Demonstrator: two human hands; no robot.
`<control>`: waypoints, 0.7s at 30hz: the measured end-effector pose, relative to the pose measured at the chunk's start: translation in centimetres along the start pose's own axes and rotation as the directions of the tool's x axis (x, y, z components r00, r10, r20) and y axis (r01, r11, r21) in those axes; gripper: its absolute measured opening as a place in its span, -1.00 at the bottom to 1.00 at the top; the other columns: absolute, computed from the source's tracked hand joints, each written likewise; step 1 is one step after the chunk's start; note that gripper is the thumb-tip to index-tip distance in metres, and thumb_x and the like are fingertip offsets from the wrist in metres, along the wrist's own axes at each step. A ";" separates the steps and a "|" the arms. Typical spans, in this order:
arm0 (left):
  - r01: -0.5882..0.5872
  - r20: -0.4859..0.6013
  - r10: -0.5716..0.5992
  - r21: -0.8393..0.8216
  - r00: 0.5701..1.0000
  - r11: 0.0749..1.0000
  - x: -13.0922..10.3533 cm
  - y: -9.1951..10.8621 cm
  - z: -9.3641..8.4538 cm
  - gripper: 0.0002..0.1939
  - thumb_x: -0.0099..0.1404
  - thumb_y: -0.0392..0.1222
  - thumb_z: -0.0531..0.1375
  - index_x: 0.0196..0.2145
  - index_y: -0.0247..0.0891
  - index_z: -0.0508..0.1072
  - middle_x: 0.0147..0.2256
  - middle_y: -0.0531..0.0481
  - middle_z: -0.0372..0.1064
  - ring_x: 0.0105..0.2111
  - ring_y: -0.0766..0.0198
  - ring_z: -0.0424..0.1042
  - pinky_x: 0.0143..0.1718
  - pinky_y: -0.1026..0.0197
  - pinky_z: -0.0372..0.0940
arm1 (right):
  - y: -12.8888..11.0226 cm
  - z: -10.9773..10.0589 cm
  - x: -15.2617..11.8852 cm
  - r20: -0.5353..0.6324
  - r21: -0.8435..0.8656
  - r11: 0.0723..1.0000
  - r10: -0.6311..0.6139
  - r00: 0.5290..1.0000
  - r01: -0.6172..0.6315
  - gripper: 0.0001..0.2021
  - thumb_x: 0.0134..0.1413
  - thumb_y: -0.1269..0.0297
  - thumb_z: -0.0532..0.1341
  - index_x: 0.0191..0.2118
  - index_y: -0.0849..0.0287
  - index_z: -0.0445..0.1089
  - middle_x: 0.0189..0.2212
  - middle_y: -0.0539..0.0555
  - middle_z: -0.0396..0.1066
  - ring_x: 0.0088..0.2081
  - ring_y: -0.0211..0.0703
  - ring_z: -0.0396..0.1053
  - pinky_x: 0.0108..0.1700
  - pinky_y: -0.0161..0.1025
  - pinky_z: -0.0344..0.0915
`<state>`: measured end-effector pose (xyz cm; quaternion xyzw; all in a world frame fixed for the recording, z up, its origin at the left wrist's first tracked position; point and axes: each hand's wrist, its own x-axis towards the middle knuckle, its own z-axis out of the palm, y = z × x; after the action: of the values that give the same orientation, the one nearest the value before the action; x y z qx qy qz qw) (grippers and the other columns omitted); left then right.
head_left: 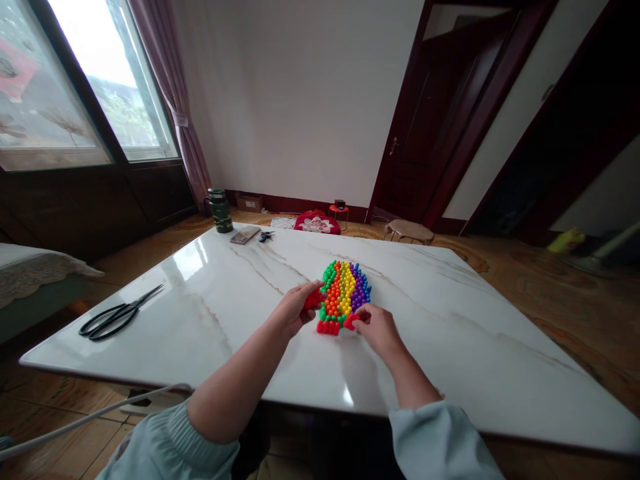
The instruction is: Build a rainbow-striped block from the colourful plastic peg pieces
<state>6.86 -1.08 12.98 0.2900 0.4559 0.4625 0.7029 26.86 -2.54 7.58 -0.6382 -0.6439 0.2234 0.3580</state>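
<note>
Small glossy plastic pieces with round heads (345,288) are laid close together on the white table, grouped by colour in green, orange, yellow, purple and blue. A short row of red pieces (328,328) lies along their near edge. At the left side of the group, my left hand (295,307) is closed around several loose red pieces (313,299). My right hand (377,327) pinches a red plastic piece (351,321) at the right end of the red row. The fingers partly cover it, and its exact shape is too small to tell.
Black-handled scissors (117,315) lie on the left of the marble-patterned table (200,327). Towards the far left edge are a camouflage flask (220,212), a phone (245,235) and keys (266,236). Beyond the table stands a round stool (410,231). A pale cable (95,419) runs at lower left.
</note>
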 end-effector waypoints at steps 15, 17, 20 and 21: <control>0.039 0.046 -0.025 -0.336 0.999 0.941 -0.7 0.0 -0.1 -0.77 0.21 -0.38 0.09 -0.15 -0.42 0.36 -0.35 -0.20 0.47 -0.30 0.10 0.54 -0.23 0.07 0.48 | 0.4 1.9 0.8 0.038 -0.320 0.945 -0.062 0.997 0.070 -0.88 -0.12 0.50 0.26 -0.39 0.20 0.47 -0.40 0.05 0.49 -0.38 -0.20 0.39 -0.28 -0.32 0.27; 0.038 0.034 -0.028 -0.346 0.999 0.938 -0.6 -0.1 -0.1 -0.73 0.17 -0.44 0.06 -0.14 -0.43 0.34 -0.35 -0.21 0.46 -0.33 0.10 0.53 -0.24 0.05 0.48 | -0.5 1.4 0.4 -0.037 -0.209 0.973 -0.111 0.993 0.100 -0.90 0.01 0.36 0.24 -0.30 0.19 0.47 -0.34 0.07 0.48 -0.38 -0.20 0.39 -0.27 -0.30 0.31; 0.040 0.024 -0.033 -0.348 0.999 0.936 -0.5 -0.4 0.0 -0.74 0.15 -0.48 0.04 -0.18 -0.45 0.35 -0.40 -0.19 0.44 -0.41 0.16 0.51 -0.32 0.12 0.47 | -2.2 0.9 -0.3 -0.134 0.105 0.958 -0.254 0.958 0.268 -0.75 0.08 0.23 0.24 -0.11 0.15 0.45 -0.21 0.10 0.45 -0.40 -0.24 0.38 -0.31 -0.30 0.36; 0.042 0.027 -0.035 -0.351 0.999 0.935 -0.5 -0.5 0.0 -0.77 0.15 -0.48 0.04 -0.22 -0.45 0.37 -0.42 -0.18 0.44 -0.44 0.19 0.50 -0.35 0.16 0.46 | -2.7 0.9 -0.5 -0.134 0.193 0.925 -0.307 0.942 0.329 -0.71 0.06 0.24 0.26 -0.06 0.12 0.44 -0.16 0.10 0.42 -0.39 -0.25 0.38 -0.32 -0.30 0.37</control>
<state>6.99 -1.68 12.79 0.1555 0.3643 0.5198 0.7569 24.34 -3.08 8.92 -0.4939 -0.6924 0.1971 0.4877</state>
